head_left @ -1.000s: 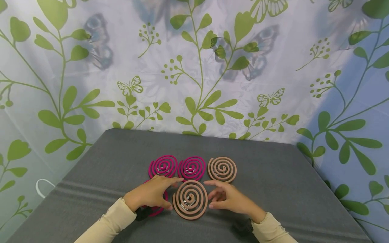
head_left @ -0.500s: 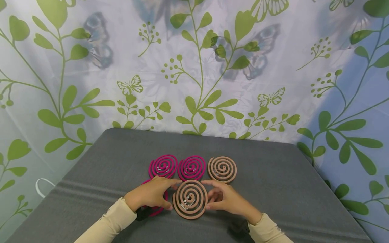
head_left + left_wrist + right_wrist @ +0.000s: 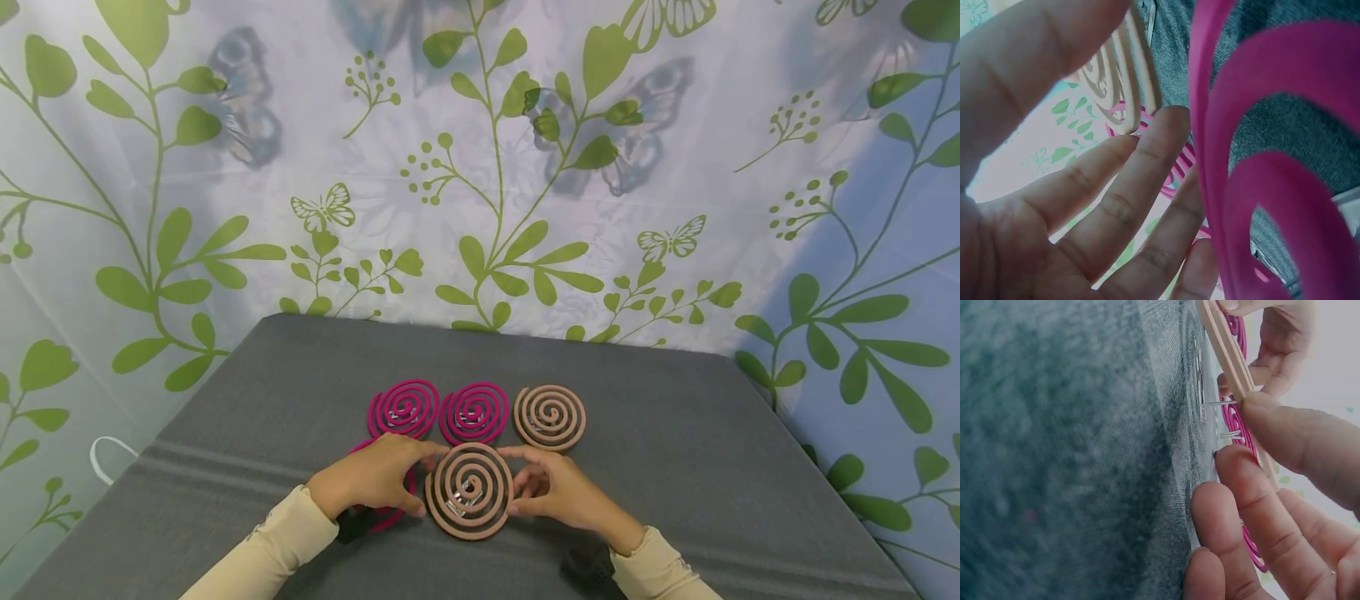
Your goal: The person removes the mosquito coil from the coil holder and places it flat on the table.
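Your right hand (image 3: 562, 492) pinches rim of tan coil (image 3: 472, 484); your left hand (image 3: 377, 475) opposite, fingers apart. Coil between both: likely light, stiff; take outer rim, off metal clip (image 3: 457, 504). Beyond left fingertips, pink coils (image 3: 471, 415); beyond right, second tan coil (image 3: 551, 414).

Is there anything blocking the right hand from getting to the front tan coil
Nothing visible does: the right hand is at the edge of the front tan coil, its thumb touching the rim in the right wrist view.
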The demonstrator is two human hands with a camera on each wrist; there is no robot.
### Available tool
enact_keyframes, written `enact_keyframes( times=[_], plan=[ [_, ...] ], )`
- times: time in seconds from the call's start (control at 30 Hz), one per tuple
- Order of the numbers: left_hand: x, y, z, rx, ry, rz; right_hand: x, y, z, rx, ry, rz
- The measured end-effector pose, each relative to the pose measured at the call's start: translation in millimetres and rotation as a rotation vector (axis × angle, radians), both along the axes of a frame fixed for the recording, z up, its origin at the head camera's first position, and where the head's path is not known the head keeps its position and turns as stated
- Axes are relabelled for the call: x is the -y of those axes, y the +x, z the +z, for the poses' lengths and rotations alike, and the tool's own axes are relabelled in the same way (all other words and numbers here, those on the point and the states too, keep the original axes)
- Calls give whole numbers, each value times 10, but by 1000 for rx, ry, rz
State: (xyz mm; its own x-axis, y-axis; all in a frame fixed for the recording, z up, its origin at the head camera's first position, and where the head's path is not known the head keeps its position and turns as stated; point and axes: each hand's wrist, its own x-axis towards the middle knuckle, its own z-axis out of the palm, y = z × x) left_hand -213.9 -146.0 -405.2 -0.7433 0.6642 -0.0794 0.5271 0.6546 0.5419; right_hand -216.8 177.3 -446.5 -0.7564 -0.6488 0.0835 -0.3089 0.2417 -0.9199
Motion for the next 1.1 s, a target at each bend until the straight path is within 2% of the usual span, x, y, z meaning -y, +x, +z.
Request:
enact_keyframes(
  times=[0.37, 0.63, 0.9, 1.1],
  plan=[
    [36, -10, 6, -5, 70, -24, 3, -29, -62, 9, 3, 23],
    [57, -44, 34, 42, 130, -20, -25, -67, -108, -3, -77, 53],
    [93, -81, 70, 137, 274, -57, -67, -85, -112, 104, -200, 106],
    [99, -62, 83, 161, 353, -65, -107, -57, -49, 184, -258, 111]
  ],
)
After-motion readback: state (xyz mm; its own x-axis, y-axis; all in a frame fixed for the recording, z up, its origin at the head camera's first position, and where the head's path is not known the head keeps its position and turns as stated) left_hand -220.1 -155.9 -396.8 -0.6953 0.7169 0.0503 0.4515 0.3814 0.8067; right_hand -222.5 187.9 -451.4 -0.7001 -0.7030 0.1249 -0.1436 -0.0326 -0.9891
